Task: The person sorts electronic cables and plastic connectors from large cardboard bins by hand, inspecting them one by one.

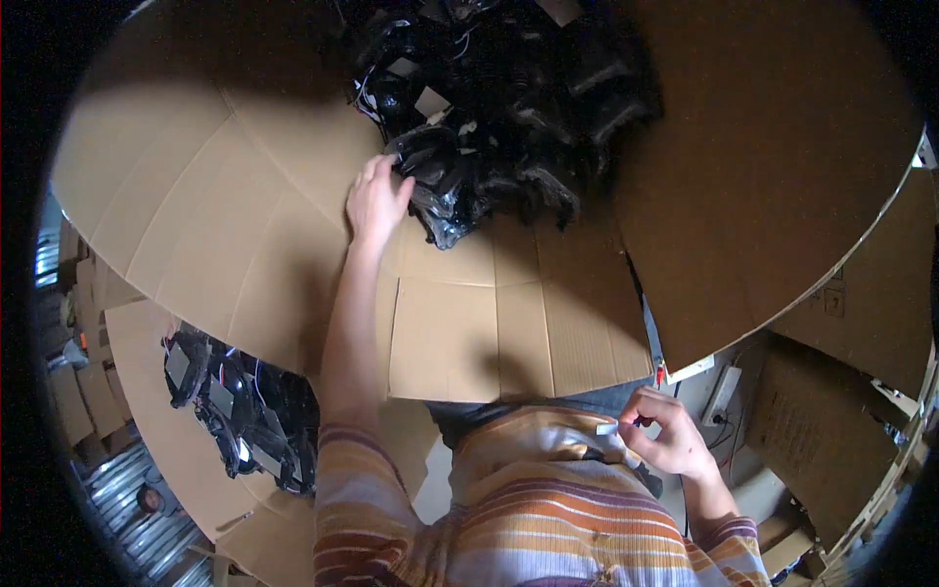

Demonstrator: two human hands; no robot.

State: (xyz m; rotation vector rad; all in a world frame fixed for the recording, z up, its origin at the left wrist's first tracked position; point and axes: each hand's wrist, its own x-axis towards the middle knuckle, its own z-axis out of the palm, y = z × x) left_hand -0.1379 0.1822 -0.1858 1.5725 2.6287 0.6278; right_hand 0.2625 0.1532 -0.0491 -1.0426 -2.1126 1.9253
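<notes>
My left hand [380, 201] reaches out to the near left edge of a heap of glossy black plastic parts [528, 127]. Its thumb and fingers are apart, with the fingertips at a dark part wrapped in clear film [435, 181]. Whether they touch it is hard to tell. My right hand [670, 435] is close to my waist at the right, thumb and forefinger closed in a pinch. A small white piece [606, 428] sticks out at these fingertips; its kind is too small to make out.
Cardboard sheets [450, 333] cover the work surface beneath the heap. More black parts with wires [240, 411] lie on cardboard at the lower left. A white power strip [722, 396] with cables and a cardboard box [817, 440] are at the right. Another person [152, 501] is at the far lower left.
</notes>
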